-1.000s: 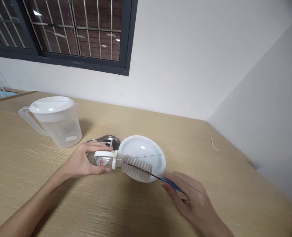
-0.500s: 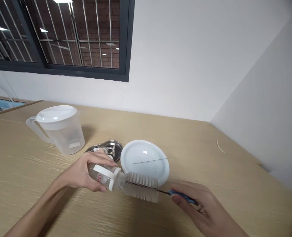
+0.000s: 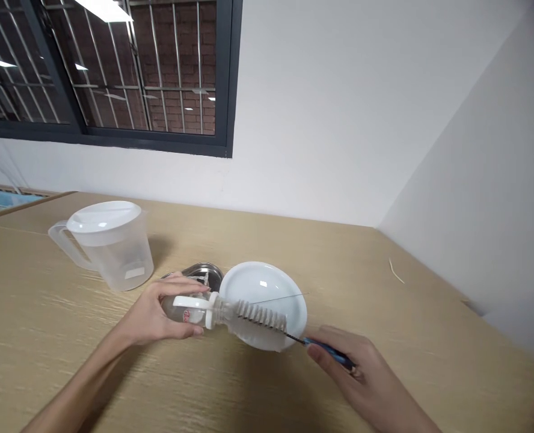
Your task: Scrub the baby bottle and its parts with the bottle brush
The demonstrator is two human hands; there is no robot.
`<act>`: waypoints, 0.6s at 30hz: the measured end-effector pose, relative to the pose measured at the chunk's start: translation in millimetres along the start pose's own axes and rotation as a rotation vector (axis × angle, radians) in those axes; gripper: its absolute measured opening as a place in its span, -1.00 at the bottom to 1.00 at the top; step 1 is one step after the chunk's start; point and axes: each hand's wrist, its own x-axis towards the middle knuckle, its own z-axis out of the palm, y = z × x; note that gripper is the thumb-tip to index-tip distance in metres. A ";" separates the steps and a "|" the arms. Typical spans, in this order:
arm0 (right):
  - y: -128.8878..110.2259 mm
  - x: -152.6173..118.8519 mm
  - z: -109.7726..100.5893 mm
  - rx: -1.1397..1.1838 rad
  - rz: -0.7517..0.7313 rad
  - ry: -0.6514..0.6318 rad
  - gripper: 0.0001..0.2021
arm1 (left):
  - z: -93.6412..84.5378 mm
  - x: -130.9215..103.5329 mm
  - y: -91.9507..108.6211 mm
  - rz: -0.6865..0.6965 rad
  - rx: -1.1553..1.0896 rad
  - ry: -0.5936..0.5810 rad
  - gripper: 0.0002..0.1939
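My left hand (image 3: 161, 313) is wrapped round a clear baby bottle (image 3: 193, 311) with a white handle frame, lying on its side with its mouth to the right. My right hand (image 3: 352, 367) grips the blue handle of a bottle brush (image 3: 261, 317). The white bristles point left, and their front end is at the bottle's mouth; most of the bristles are outside. Behind the bristles sits a white bowl (image 3: 251, 273) with a thin wire-like strand (image 3: 278, 299) across it. A metal kidney-shaped tray (image 3: 215, 278) holding small clear parts is partly hidden behind my left hand.
A translucent lidded pitcher (image 3: 118, 252) stands at the left on the wooden table (image 3: 330, 258). A short pale strip (image 3: 395, 272) lies at the right near the wall. Behind the table are a white wall (image 3: 312, 120) and a barred window (image 3: 159, 72).
Both hands have shifted slightly up in the view, with the bottle and brush. The brush has turned a little, and its bristles remain mostly outside the bottle's mouth. The camera has tilted slightly.
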 end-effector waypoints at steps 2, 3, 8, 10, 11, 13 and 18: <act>3.4 -0.3 3.2 -0.030 -0.072 0.062 -0.74 | -1.5 0.4 2.5 -0.035 0.007 0.035 -0.43; 4.9 -0.1 4.4 -0.043 -0.102 0.093 -0.76 | -2.6 0.8 3.5 -0.051 0.014 0.044 -0.45; 6.9 1.5 4.3 -0.045 -0.117 0.149 -0.78 | -5.8 2.9 3.1 -0.086 0.022 0.042 -0.50; 6.8 0.7 1.8 -0.036 -0.107 0.141 -0.77 | -5.5 3.2 0.9 -0.104 -0.008 0.044 -0.48; 7.0 -0.2 0.6 -0.035 -0.100 0.155 -0.77 | -5.5 3.2 -0.4 -0.119 -0.025 0.044 -0.47; 7.9 -2.3 -1.5 -0.030 -0.078 0.225 -0.78 | -6.1 2.9 -3.3 -0.159 -0.054 0.049 -0.47; 10.0 -3.3 -0.4 0.006 -0.043 0.388 -0.77 | -8.9 2.2 -10.3 -0.179 -0.085 0.063 -0.52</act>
